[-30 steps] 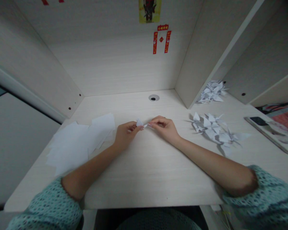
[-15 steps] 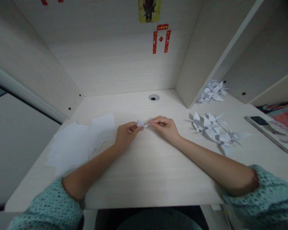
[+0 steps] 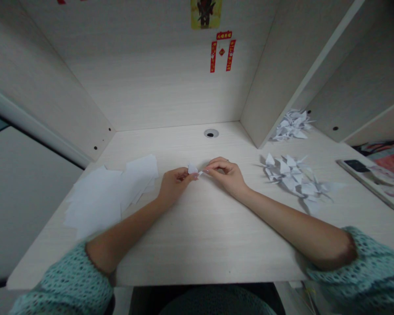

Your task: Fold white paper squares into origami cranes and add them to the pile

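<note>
A small folded white paper crane (image 3: 192,168) is held between my two hands over the middle of the desk. My left hand (image 3: 177,183) pinches its body between thumb and fingers, with one pointed flap standing up above the fingertips. The thumb and forefinger of my right hand (image 3: 226,173) are closed on the narrow paper point that reaches out to the right. My fingers cover much of the folded piece.
Loose white paper sheets (image 3: 98,201) lie on the left of the desk (image 3: 197,245). At right is a group of folded paper cranes (image 3: 292,173), with another pile (image 3: 293,125) behind the divider (image 3: 282,78). A phone (image 3: 371,179) lies far right.
Both hands keep their pinch on the paper crane. The fingertips of my two hands are slightly closer together, and the view has shifted a little.
</note>
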A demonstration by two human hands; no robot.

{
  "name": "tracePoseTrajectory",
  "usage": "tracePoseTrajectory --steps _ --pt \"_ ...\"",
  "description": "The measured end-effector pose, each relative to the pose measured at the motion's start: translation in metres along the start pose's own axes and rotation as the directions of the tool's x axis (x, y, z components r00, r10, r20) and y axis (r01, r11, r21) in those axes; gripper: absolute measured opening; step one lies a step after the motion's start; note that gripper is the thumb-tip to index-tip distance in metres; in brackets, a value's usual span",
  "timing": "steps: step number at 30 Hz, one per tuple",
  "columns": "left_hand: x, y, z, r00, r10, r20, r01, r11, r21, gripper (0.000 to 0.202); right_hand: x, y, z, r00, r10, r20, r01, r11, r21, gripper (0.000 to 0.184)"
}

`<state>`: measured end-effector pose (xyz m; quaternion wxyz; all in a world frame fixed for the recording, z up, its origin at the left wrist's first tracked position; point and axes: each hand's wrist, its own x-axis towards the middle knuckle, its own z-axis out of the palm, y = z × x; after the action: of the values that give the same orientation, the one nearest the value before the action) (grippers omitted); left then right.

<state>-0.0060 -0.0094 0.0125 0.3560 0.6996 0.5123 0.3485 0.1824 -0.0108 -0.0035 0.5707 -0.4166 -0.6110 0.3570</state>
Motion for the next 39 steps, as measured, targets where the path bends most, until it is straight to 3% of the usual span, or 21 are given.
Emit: tracePoseTrajectory --steps 6,16,21,27,39 --pt "0.0007 -0.0006 -0.0031 0.999 0.037 -0.023 -0.035 0.995 0.098 0.030 0.0015 -0.0013 -0.0026 0.999 -0.038 0.032 0.039 0.998 -0.043 0.009" --pt "0.0017 -0.0010 -0.0032 1.000 0.019 0.007 -0.020 0.990 0.137 0.031 0.0027 -0.0003 -0.0044 0.997 0.023 0.077 -0.014 0.993 -0.115 0.016" --pt "0.0020 -0.0026 -0.0021 1.000 0.002 0.011 -0.003 0.998 0.066 0.031 0.0018 0.0034 -0.0022 0.994 0.105 0.029 -0.102 0.990 -0.095 0.018" --pt "0.0039 -0.0046 -0.0009 0.999 -0.026 0.028 0.029 0.994 -0.109 0.034 0.0030 0.0060 -0.0011 0.975 0.221 -0.014 -0.219 0.972 0.079 0.024" --pt "0.0035 -0.0067 -0.0005 0.999 -0.027 0.025 0.029 0.997 -0.074 0.036 0.0022 0.0065 -0.0009 0.981 0.193 0.029 -0.194 0.981 0.025 0.023"
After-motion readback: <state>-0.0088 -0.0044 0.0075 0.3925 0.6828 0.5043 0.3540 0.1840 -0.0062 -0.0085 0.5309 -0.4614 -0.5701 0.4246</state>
